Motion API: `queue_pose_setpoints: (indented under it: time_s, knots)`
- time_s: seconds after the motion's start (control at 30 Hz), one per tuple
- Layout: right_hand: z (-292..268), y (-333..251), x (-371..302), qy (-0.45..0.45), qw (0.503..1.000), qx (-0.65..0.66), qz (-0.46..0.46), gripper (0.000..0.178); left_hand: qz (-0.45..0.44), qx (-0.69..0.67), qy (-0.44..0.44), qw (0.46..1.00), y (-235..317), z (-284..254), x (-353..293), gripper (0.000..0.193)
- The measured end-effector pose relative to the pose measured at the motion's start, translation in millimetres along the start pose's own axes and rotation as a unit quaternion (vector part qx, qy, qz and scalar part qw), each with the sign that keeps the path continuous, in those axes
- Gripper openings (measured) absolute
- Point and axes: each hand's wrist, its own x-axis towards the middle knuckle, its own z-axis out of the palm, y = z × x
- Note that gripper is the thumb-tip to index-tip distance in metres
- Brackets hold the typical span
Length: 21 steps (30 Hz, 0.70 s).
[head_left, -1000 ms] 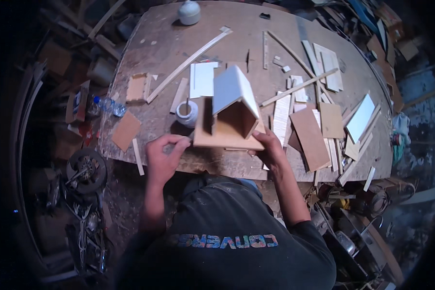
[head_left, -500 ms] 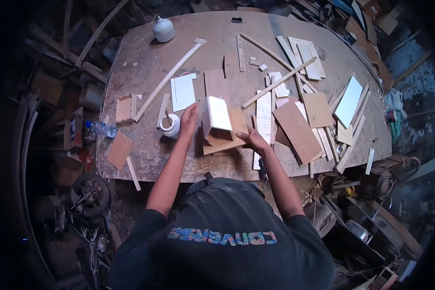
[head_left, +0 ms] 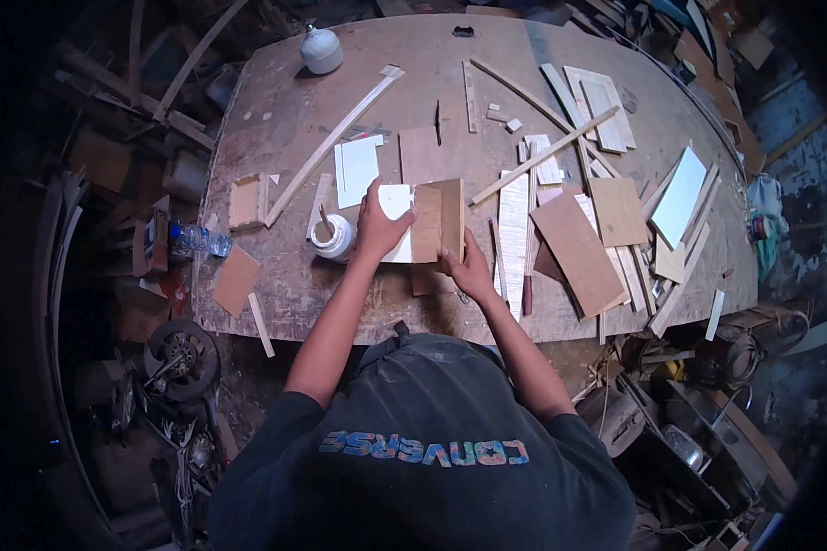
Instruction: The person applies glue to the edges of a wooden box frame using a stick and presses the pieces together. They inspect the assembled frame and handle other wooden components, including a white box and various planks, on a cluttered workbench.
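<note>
Both hands hold a small wooden assembly (head_left: 427,219) of joined boards above the near part of the worktable. One of its faces is white, the others are bare brown wood. My left hand (head_left: 380,223) is closed round the white side, its thumb lying across the face. At the opposite side, my right hand (head_left: 469,268) grips the lower corner of the brown board. Just left of my left hand stands a white tub (head_left: 332,238) with a stick in it. A white panel (head_left: 356,172) lies flat behind that hand.
Wood strips and panels, among them a brown panel (head_left: 579,257), cover the right of the worktable (head_left: 276,101). A white rounded container (head_left: 322,50) stands at the far left. A small wooden box frame (head_left: 248,202) and plastic bottles (head_left: 200,241) are at the left edge.
The assembly has turned, so its white face lies left and its brown inside shows. My left hand, apart from it before, has come to grip it. The whole view shifted slightly.
</note>
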Motion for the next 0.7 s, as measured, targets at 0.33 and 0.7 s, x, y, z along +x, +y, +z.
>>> queue_pose_setpoints:
  time_s: [0.33, 0.7]
  knots:
    - [6.0, 39.7, -3.6, -0.017, 0.996, -0.004, 0.092, 0.059, 0.015, 0.076, -0.068, 0.995, 9.2, 6.3, -18.4, 0.078]
    - [0.3, 57.3, -15.8, 0.02, 0.961, -0.149, 0.233, 0.072, 0.052, 0.266, -0.142, 0.952, 17.0, 60.7, -45.2, 0.076]
